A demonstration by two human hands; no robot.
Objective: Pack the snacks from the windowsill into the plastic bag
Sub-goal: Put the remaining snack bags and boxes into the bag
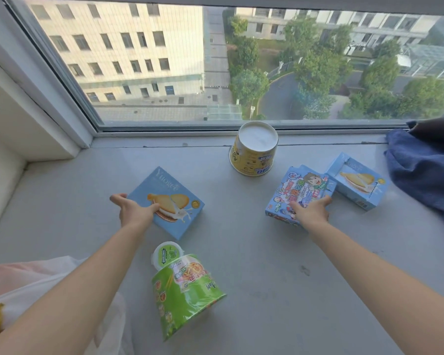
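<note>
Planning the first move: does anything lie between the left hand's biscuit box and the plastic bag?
Nothing visible: bare windowsill runs from the biscuit box to the plastic bag; the green noodle cup lies aside.

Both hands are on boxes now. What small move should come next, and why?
Probably lift the blue biscuit box with the left hand and carry it to the plastic bag: that hand grips the box's edge, and the bag lies on that side.

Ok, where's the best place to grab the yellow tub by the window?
Probably round its side wall near the top, from above: the yellow tub stands upside down, narrow end up, nothing touching it.
</note>
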